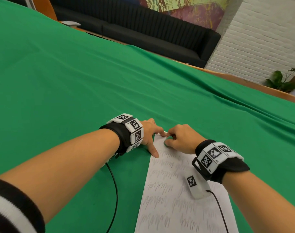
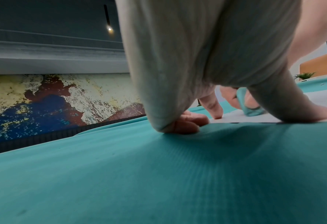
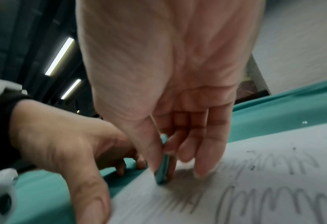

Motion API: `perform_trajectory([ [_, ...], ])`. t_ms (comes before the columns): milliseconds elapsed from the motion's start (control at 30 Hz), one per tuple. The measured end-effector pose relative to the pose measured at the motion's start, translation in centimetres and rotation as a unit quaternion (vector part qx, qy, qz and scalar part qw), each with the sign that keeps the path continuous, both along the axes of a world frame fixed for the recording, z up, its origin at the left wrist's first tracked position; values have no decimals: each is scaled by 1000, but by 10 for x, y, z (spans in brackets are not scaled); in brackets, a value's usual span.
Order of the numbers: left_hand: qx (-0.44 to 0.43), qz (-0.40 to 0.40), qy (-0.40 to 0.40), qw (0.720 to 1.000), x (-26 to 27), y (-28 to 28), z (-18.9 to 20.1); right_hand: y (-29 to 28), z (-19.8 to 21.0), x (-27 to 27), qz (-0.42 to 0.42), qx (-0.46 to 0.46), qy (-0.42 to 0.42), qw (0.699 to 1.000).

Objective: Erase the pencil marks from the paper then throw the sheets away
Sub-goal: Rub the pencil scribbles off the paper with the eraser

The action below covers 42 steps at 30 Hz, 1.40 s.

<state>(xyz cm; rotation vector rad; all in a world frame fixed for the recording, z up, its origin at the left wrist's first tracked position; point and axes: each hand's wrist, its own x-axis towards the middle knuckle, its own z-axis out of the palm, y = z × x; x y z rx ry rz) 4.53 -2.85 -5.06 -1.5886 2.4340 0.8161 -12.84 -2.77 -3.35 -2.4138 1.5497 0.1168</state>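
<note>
While left hand (image 1: 149,134) pins paper (image 1: 180,195), right hand (image 1: 181,138) pinches eraser (image 3: 163,166).

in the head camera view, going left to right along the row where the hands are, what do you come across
Left wristband → left hand → eraser pinched on the paper → right hand → right wristband.
</note>
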Motion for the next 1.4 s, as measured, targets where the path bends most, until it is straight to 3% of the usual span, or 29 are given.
perform_trajectory([
  [67, 1, 0, 1, 1000, 0, 0, 0, 1, 1, -1, 0, 33, -8, 999],
  [200, -2, -2, 5, 1000, -1, -1, 0, -2, 1, -5, -18, -20, 4, 1000],
  [300, -2, 0, 7, 1000, -1, -1, -1, 2, 2, -6, -4, 40, -15, 999],
  [433, 0, 4, 8, 1000, -2, -2, -1, -1, 0, -11, -32, -14, -11, 999],
  [567, 2, 4, 0, 1000, -2, -2, -2, 2, -1, -12, -23, 39, -25, 999],
  [667, 2, 4, 0, 1000, -3, -2, -1, 0, -1, -11, -25, -5, -5, 1000],
  [800, 1, 2, -5, 1000, -3, -1, 0, 3, 2, -9, 4, 49, -1, 999],
  [900, -1, 1, -5, 1000, -3, 0, 1, 0, 2, -13, -11, -7, 19, 1000],
  [1033, -1, 3, -3, 1000, -3, -1, 0, 3, 4, -14, 8, 39, 10, 999],
  [1167, 2, 1, -5, 1000, -3, -1, 0, -1, 0, -20, -24, -31, 27, 999],
  [1300, 2, 3, -7, 1000, -3, -1, 0, 4, 0, -19, -7, 34, 3, 999],
  [1400, 3, 2, -5, 1000, -3, -1, 0, 1, 1, -18, -14, -7, 22, 1000],
])
